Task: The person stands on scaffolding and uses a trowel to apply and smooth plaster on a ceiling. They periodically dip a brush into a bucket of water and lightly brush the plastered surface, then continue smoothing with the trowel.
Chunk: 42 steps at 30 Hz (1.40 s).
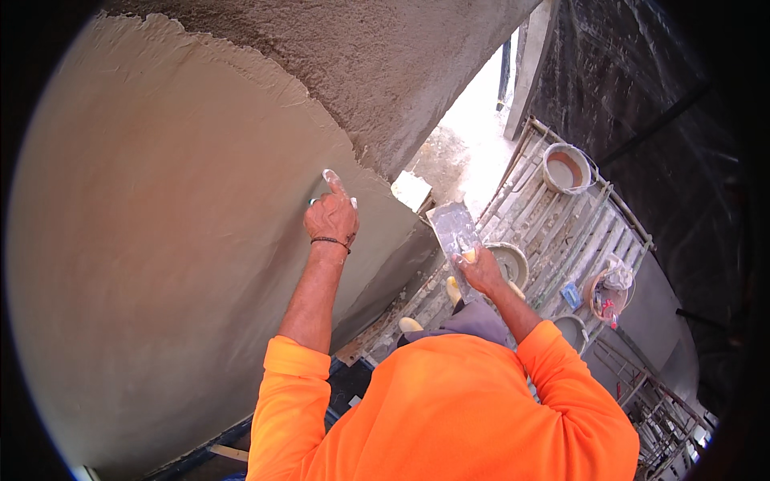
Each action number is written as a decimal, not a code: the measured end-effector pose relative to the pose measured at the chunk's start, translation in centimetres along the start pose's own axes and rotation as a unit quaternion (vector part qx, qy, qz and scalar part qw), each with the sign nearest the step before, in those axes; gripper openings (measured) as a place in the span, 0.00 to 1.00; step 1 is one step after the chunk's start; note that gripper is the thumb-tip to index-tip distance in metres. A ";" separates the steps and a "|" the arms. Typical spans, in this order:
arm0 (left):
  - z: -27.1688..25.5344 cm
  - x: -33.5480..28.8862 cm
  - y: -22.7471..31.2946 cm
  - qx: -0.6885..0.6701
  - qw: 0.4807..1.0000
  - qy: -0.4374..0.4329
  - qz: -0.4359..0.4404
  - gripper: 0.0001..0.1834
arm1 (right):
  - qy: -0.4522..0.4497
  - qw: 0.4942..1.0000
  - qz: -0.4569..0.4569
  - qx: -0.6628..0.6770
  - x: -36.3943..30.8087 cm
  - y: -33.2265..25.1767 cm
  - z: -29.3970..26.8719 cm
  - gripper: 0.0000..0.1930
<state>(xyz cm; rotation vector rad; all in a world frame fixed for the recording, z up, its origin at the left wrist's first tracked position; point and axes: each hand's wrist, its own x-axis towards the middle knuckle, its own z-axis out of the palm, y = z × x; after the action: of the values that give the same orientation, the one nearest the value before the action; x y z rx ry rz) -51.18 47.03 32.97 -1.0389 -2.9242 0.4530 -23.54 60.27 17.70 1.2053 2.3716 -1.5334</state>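
Note:
A wall of smooth, wet-looking plaster (176,200) fills the left side, its ragged upper edge meeting rougher bare wall (345,64). My left hand (331,218) is at the smooth plaster, index fingertip against or very near it. That finger is stretched out and whitened at the tip, while the others are curled; no tool shows in this hand. A dark band (330,240) circles the wrist. My right hand (480,271) grips the handle of a plastering trowel (455,228), its flat metal blade smeared with plaster and held away from the wall.
I stand on a slatted, plaster-spattered scaffold platform (553,216) with a rail (626,210). A bucket (566,169) stands at the far end, another (510,264) beyond my right forearm. A tub of odds and ends (608,295) and a blue packet (571,296) lie right. Dark sheeting (642,88) hangs beyond.

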 end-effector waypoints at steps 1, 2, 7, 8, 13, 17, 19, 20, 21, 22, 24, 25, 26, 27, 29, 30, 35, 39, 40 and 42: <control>0.0 0.0 0.0 0.000 1.000 0.000 0.000 0.43 | -0.002 1.000 -0.002 0.000 0.0 0.0 0.0 0.33; 0.0 0.1 0.0 -0.001 1.000 0.001 0.000 0.43 | -0.003 1.000 0.001 0.000 0.1 0.0 0.0 0.33; -0.3 0.6 -0.2 -0.018 0.999 -0.030 -0.014 0.42 | 0.005 1.000 -0.023 0.006 0.3 -0.3 0.3 0.29; -0.3 0.5 -0.3 -0.029 0.998 -0.046 -0.020 0.41 | 0.017 0.999 -0.033 0.011 0.3 -0.3 0.4 0.27; 2.1 -2.5 0.1 -0.138 0.990 0.005 0.044 0.28 | 0.011 1.000 -0.027 0.009 0.8 0.2 1.1 0.27; 7.3 -6.8 -0.4 -0.226 0.965 -0.128 -0.026 0.19 | -0.001 0.998 -0.016 0.063 1.6 -0.7 3.0 0.22; 10.9 -10.3 -1.6 -0.237 0.953 -0.177 -0.060 0.17 | -0.069 0.951 -0.004 0.300 2.2 -2.2 4.4 0.18; 12.8 -12.5 -2.6 -0.237 0.946 -0.203 -0.083 0.17 | -0.102 0.905 0.009 0.414 2.5 -3.2 5.4 0.16; 14.9 -14.8 -3.7 -0.236 0.935 -0.242 -0.105 0.18 | -0.095 0.890 0.018 0.445 2.9 -4.4 6.7 0.14; 16.9 -17.3 -5.1 -0.227 0.923 -0.281 -0.132 0.20 | -0.086 0.875 0.027 0.477 3.4 -5.8 8.0 0.13; 20.7 -23.5 -8.4 -0.221 0.906 -0.332 -0.139 0.23 | -0.069 0.858 0.063 0.504 4.8 -8.0 9.9 0.14; 22.5 -26.8 -10.0 -0.191 0.903 -0.359 -0.141 0.26 | -0.062 0.858 0.093 0.502 5.4 -8.9 10.9 0.15; 24.1 -30.4 -11.7 -0.211 0.891 -0.362 -0.173 0.19 | -0.060 0.853 0.117 0.506 5.8 -9.7 12.2 0.16; 25.6 -33.8 -13.1 -0.195 0.889 -0.378 -0.167 0.18 | -0.047 0.839 0.146 0.522 6.1 -10.5 13.6 0.15; 27.4 -40.7 -16.2 -0.282 0.777 -0.479 -0.293 0.19 | -0.028 0.800 0.196 0.566 6.9 -12.1 16.8 0.15; 27.6 -44.5 -17.4 -0.380 0.712 -0.455 -0.375 0.17 | -0.031 0.780 0.199 0.592 7.1 -12.6 18.3 0.15; 27.2 -58.0 -20.4 -0.448 0.605 -0.430 -0.498 0.14 | 0.001 0.688 0.214 0.694 9.8 -15.4 24.8 0.13; 26.2 -62.0 -22.6 -0.432 0.612 -0.410 -0.521 0.14 | -0.002 0.665 0.176 0.726 10.3 -18.1 26.0 0.12; 26.3 -62.3 -23.2 -0.427 0.618 -0.408 -0.519 0.14 | -0.003 0.657 0.168 0.735 10.0 -18.9 25.7 0.13; 26.5 -62.4 -24.4 -0.419 0.626 -0.408 -0.516 0.14 | -0.005 0.664 0.132 0.736 8.9 -20.6 24.5 0.13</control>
<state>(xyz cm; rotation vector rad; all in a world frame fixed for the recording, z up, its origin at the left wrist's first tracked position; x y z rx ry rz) -20.25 -16.69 19.90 1.4986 -3.6961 -0.7558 -51.11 41.76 16.81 1.3894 0.3353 -3.2327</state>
